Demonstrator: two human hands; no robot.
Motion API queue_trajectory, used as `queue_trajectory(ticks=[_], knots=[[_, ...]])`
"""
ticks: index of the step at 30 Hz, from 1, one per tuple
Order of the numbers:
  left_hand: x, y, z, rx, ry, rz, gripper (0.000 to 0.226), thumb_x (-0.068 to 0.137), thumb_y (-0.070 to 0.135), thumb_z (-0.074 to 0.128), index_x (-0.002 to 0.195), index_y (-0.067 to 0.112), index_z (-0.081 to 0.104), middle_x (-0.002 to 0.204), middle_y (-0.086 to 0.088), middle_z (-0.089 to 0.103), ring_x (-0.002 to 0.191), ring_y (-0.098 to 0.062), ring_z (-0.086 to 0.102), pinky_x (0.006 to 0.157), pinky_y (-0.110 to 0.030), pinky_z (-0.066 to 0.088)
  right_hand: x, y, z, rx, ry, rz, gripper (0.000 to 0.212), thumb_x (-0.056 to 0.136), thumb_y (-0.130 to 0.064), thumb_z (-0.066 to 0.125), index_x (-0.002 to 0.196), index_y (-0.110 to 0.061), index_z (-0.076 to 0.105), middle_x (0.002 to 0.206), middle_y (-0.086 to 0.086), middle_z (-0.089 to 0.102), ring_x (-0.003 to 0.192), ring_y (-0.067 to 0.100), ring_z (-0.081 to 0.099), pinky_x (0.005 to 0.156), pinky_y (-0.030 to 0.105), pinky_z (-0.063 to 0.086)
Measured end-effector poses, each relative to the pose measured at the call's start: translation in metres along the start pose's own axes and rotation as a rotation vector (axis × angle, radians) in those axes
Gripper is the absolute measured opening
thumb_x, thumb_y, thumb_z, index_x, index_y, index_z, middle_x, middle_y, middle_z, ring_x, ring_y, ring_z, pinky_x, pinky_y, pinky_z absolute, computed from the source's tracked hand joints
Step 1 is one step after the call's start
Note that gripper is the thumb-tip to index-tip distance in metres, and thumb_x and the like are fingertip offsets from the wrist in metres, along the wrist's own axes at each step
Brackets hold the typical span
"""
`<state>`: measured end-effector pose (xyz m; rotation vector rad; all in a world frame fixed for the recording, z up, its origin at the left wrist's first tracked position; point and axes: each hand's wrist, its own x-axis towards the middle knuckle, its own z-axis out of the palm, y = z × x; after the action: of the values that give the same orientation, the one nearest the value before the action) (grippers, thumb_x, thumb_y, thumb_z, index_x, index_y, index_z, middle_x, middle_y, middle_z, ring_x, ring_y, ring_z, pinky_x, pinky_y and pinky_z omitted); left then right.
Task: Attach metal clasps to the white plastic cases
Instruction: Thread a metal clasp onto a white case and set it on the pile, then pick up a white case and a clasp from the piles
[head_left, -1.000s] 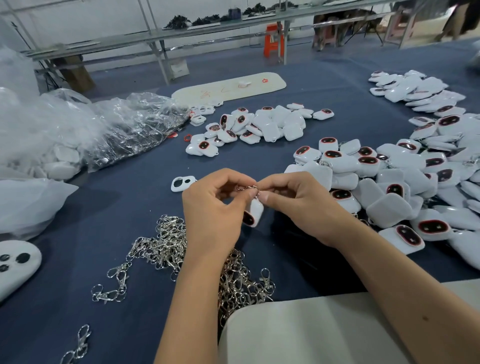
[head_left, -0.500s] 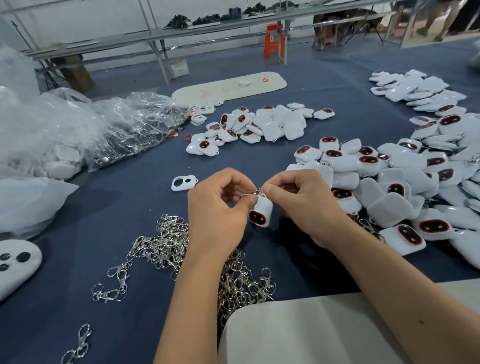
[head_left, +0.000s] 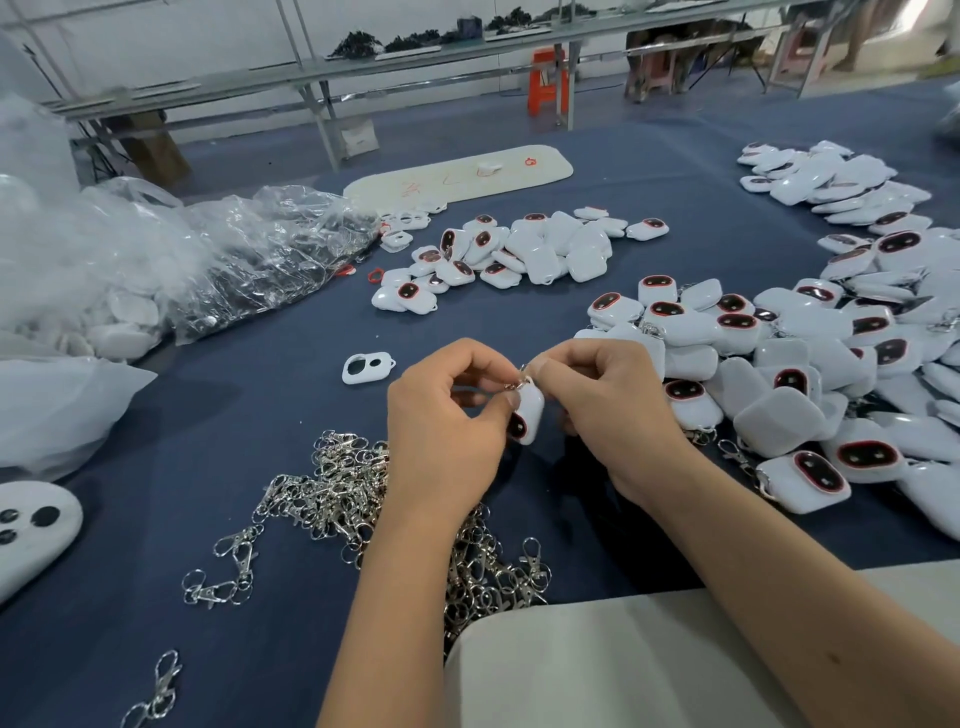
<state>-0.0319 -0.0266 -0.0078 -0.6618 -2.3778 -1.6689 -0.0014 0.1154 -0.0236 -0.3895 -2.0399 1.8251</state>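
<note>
Crowding both hands, loose clasps lie below, cases right.

Both forearms are bare from the near edge of the view up to the wrists, with no sleeve in sight. The left hand and right hand wear no gloves, rings, watch or bracelet. The fingernails that show are short and unpainted.

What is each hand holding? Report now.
Left hand: pinching the metal clasp.
Right hand: pinching the white case at its top.
</note>
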Motion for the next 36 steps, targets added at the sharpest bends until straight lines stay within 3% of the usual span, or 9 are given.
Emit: queue_trajectory(ticks=[5,9,12,17,20,23,28,32,36], knots=[[0.001,-0.004,0.001,0.017,0.079,-0.035,0.026,0.082,0.0,0.075,0.083,0.025,0.069,0.082,0.015,0.07,0.078,-0.007,0.066,0.07,-0.018,0.054,0.002,-0.007,-0.007,-0.137,0.268,-0.231,0.017,0.091,-0.012,0.066,0.077,-0.02,0.074,0.069,-0.01,0.072,0.065,0.002,0.064,0.063,0.012,0.046],[0.001,-0.009,-0.003,0.179,0.201,-0.117,0.021,0.084,0.006,0.072,0.081,0.026,0.067,0.08,0.016,0.068,0.078,-0.002,0.064,0.075,-0.025,0.055,0.004,-0.01,-0.015,-0.187,0.52,-0.251,0.01,0.092,-0.013,0.068,0.091,-0.019,0.075,0.077,-0.01,0.071,0.071,0.007,0.065,0.07,0.02,0.051],[0.002,-0.012,-0.011,0.334,0.267,-0.209,0.014,0.085,0.014,0.07,0.082,0.027,0.066,0.082,0.016,0.065,0.088,-0.013,0.063,0.078,-0.032,0.05,0.002,-0.017,-0.007,-0.258,0.551,-0.341,0.011,0.091,-0.01,0.064,0.096,-0.018,0.071,0.075,-0.012,0.065,0.068,0.007,0.059,0.068,0.018,0.047],[0.002,-0.016,-0.022,0.658,0.197,-0.44,0.016,0.086,0.031,0.069,0.102,0.032,0.067,0.109,0.003,0.064,0.119,-0.033,0.045,0.093,-0.043,0.037,0.016,-0.029,0.042,-0.514,0.184,-0.436,0.018,0.092,-0.01,0.06,0.107,-0.013,0.07,0.084,-0.005,0.065,0.079,0.015,0.06,0.081,0.034,0.051],[0.005,-0.016,-0.024,0.689,0.139,-0.466,0.019,0.085,0.033,0.072,0.103,0.031,0.068,0.115,0.0,0.064,0.12,-0.034,0.047,0.096,-0.046,0.036,0.047,-0.03,0.075,-0.865,-0.133,-0.431,0.036,0.095,-0.011,0.058,0.131,-0.013,0.059,0.125,0.006,0.063,0.116,0.026,0.055,0.1,0.039,0.045],[0.005,-0.019,-0.032,0.618,0.111,-0.438,0.011,0.085,0.026,0.07,0.094,0.033,0.072,0.104,0.006,0.069,0.112,-0.028,0.058,0.097,-0.044,0.045,0.078,-0.023,0.097,-1.129,-0.346,-0.445,0.068,0.092,-0.004,0.058,0.154,-0.017,0.035,0.158,0.009,0.034,0.143,0.035,0.028,0.108,0.047,0.043],[0.008,-0.025,-0.053,0.434,-0.025,-0.42,0.012,0.086,0.024,0.075,0.08,0.033,0.073,0.076,0.016,0.068,0.079,-0.005,0.064,0.068,-0.025,0.046,0.119,-0.01,0.116,-1.213,-0.508,-0.347,0.087,0.095,-0.003,0.054,0.165,-0.026,0.008,0.174,0.005,-0.005,0.159,0.033,-0.002,0.118,0.063,0.028],[0.008,-0.024,-0.051,0.463,-0.131,-0.402,0.019,0.079,0.04,0.084,0.088,0.034,0.068,0.085,0.013,0.065,0.098,-0.021,0.063,0.095,-0.048,0.05,0.12,-0.005,0.121,-1.188,-0.5,-0.351,0.072,0.096,-0.01,0.055,0.161,-0.02,0.027,0.17,0.01,0.015,0.154,0.034,0.02,0.119,0.056,0.031],[0.008,-0.02,-0.046,0.498,-0.147,-0.386,0.016,0.079,0.032,0.082,0.076,0.031,0.066,0.076,0.013,0.064,0.099,-0.024,0.062,0.096,-0.05,0.049,0.102,-0.007,0.107,-1.272,-0.316,-0.409,0.05,0.094,-0.014,0.057,0.143,-0.015,0.048,0.149,0.01,0.036,0.136,0.036,0.035,0.103,0.052,0.042]])
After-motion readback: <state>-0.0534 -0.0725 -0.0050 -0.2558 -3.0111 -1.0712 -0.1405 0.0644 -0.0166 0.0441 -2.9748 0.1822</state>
